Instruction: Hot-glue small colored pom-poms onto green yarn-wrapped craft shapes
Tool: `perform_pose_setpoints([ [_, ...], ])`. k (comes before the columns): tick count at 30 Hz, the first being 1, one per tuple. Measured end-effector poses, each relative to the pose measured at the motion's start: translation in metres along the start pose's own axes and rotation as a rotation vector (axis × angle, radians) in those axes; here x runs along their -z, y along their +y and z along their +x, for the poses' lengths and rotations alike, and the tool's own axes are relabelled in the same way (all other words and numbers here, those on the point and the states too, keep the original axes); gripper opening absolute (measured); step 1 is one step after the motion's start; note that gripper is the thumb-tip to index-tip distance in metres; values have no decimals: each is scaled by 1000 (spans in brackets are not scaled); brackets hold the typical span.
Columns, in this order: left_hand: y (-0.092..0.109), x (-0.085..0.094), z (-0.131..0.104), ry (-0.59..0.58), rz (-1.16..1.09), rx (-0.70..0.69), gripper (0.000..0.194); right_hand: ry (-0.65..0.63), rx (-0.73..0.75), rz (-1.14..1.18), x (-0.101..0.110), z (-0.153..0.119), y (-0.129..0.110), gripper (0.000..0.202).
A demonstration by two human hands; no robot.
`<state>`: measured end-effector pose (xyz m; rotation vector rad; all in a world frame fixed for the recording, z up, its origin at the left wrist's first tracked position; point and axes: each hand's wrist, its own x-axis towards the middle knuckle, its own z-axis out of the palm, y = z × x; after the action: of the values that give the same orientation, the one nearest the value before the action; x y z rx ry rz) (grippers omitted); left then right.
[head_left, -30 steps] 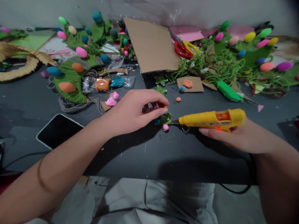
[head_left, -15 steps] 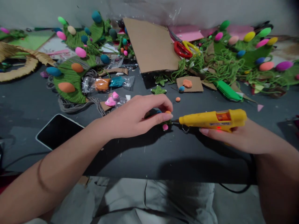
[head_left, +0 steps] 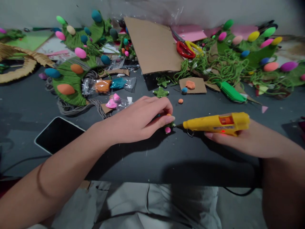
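Between thumb and fingers my left hand (head_left: 147,119) pinches a small green yarn-wrapped star (head_left: 172,125), mostly hidden by the hand. A pink ball (head_left: 167,130) and an orange one show at its edge. My right hand (head_left: 234,140) is wrapped round a yellow glue gun (head_left: 212,123) with a lit red light. The gun's dark nozzle points left, and its tip is at the star's right point. Just beyond lie an orange ball (head_left: 180,101), a second green star (head_left: 161,92) and a cardboard piece (head_left: 199,86) bearing orange clay and a blue ball.
A phone (head_left: 58,135) lies left of my forearm. Further back are bagged clay (head_left: 103,86), a large cardboard sheet (head_left: 153,47), scissors (head_left: 186,50), tangled green yarn (head_left: 224,68), a green brush (head_left: 232,92) and several green shapes with coloured balls. The gun's cord (head_left: 240,194) hangs over the front edge.
The glue gun's nozzle has shifted very slightly at the star's right point. Both hands keep their grips; the whole view has moved a little.
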<state>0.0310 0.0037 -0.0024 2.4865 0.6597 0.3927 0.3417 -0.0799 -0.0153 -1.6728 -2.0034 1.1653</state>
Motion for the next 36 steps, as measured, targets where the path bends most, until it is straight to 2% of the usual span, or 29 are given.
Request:
perform_pose_setpoints([
  [3,0,0,1,13,-15,-11,20,144,-14,14,6,-3,3,25],
  [8,0,-4,5,42,-58,-103,16,649,-67,65,11,1,9,24],
  [11,-2,-10,8,55,-46,-162,17,820,-65,123,10,7,10,22],
  [14,-3,-14,11,31,-9,-172,21,861,-88,125,9,10,8,15],
  [19,-3,-16,14,-27,3,-121,18,841,-88,134,9,10,5,23],
  [28,-3,-14,11,-96,57,-122,25,840,-112,130,8,9,3,17],
  [36,0,-8,4,-31,141,-137,31,870,-70,109,9,11,4,22],
])
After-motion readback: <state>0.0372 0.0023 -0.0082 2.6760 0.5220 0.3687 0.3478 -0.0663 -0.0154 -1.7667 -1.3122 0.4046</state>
